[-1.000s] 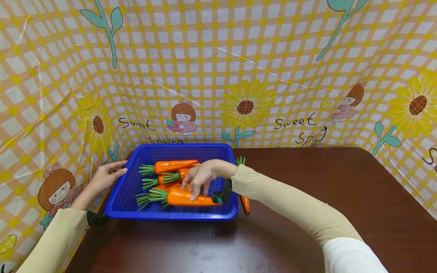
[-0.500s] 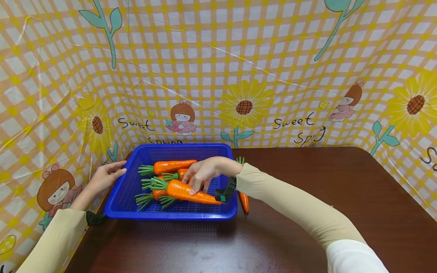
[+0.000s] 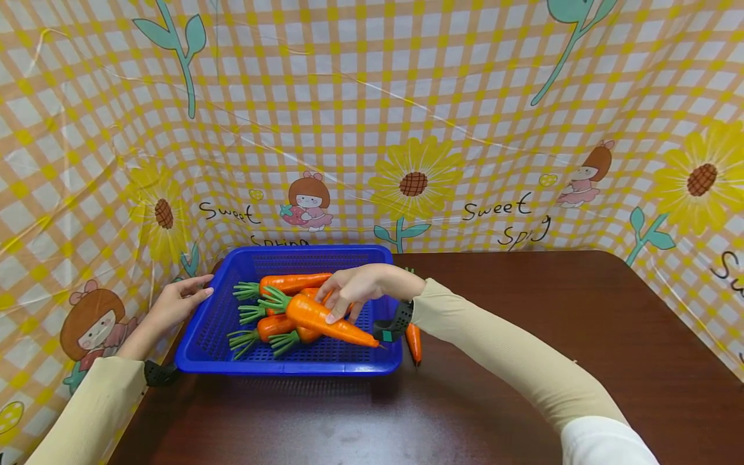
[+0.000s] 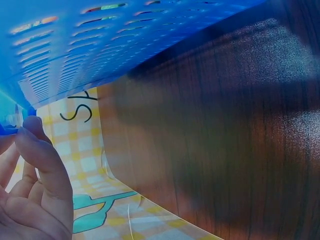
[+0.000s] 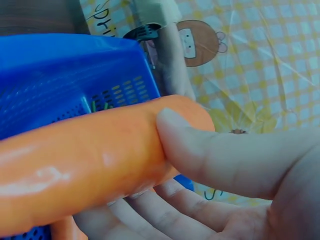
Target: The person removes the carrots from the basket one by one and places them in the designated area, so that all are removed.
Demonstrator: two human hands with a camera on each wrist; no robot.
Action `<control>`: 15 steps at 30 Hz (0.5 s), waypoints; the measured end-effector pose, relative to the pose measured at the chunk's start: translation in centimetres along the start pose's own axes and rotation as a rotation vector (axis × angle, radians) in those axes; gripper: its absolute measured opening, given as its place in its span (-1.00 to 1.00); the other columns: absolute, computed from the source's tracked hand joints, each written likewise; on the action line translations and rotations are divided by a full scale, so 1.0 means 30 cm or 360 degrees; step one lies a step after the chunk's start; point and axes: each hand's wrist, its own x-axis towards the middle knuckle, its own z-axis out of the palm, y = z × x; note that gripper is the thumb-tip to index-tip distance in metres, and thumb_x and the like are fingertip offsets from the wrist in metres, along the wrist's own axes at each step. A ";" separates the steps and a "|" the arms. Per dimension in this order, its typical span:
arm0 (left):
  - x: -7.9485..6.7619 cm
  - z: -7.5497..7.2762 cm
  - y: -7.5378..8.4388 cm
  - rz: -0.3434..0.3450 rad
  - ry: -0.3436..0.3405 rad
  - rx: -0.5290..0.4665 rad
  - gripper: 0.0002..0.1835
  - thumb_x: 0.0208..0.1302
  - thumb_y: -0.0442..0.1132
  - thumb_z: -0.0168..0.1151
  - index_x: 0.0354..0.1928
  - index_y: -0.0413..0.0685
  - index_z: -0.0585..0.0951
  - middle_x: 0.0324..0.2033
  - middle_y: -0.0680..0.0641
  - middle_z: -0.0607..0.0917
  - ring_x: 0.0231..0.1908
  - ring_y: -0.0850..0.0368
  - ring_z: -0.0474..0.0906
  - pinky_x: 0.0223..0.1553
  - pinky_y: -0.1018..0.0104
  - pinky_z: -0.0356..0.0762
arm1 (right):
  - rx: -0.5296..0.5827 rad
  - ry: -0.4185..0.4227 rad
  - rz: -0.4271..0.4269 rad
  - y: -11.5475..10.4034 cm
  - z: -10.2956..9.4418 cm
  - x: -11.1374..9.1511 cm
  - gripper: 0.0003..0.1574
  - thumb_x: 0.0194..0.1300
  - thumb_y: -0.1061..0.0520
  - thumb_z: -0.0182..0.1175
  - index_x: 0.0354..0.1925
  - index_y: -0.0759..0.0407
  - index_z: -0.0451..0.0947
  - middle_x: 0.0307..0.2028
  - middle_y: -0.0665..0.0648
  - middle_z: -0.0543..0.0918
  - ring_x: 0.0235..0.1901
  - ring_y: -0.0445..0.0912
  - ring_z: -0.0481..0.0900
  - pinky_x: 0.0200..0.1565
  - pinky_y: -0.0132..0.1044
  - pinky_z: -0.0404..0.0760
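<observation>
My right hand (image 3: 361, 287) holds an orange carrot (image 3: 325, 318) with a green stem tuft over the blue plastic basket (image 3: 290, 368). In the right wrist view the thumb (image 5: 215, 155) lies on top of this carrot (image 5: 90, 160), with the fingers curled beneath it. Under and behind it in the basket lie several more carrots (image 3: 293, 282), partly covered by the hand and the held one. At the basket's left side my left hand (image 3: 177, 302) pinches the rim; the left wrist view shows its thumb and fingertips (image 4: 32, 125) against the blue edge.
Just outside the basket's right wall another carrot (image 3: 414, 345) lies on the dark brown table (image 3: 523, 323), partly behind the right wrist. A yellow checked cloth (image 3: 360, 116) with printed flowers stands as a wall behind and on both sides.
The held carrot has risen from the pile and turned, its stem end now farther back and its tip pointing to the front right. The left hand stays on the rim.
</observation>
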 end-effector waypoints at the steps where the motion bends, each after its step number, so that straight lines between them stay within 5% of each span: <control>1: 0.000 0.001 0.000 0.0001 0.0000 0.0000 -0.37 0.46 0.04 -0.02 0.38 -0.24 0.30 -0.38 -0.08 0.57 -0.57 0.20 0.42 -0.50 0.30 0.44 | 0.0009 0.0003 -0.0009 0.002 -0.001 -0.004 -0.22 0.33 0.25 0.16 0.43 0.29 0.10 0.32 0.30 0.35 0.14 -0.01 0.51 0.04 -0.11 0.60; 7: 0.002 0.003 -0.002 -0.0011 0.0001 -0.0008 -0.38 0.46 0.03 -0.01 0.38 -0.24 0.31 -0.40 -0.07 0.54 -0.58 0.17 0.42 -0.52 0.29 0.43 | 0.0063 0.0012 -0.0041 0.015 -0.002 -0.028 -0.22 0.36 0.26 0.12 0.43 0.33 0.05 0.27 0.32 0.39 -0.02 -0.04 0.59 0.03 -0.09 0.61; 15: -0.001 -0.002 -0.003 -0.0010 0.0001 -0.0024 -0.40 0.46 0.00 -0.01 0.37 -0.26 0.32 -0.53 0.02 0.47 -0.62 0.14 0.38 -0.54 0.27 0.42 | 0.0128 0.0083 -0.0078 0.033 0.001 -0.058 -0.20 0.34 0.27 0.12 0.43 0.37 0.03 0.31 0.34 0.35 0.01 -0.07 0.54 0.04 -0.07 0.60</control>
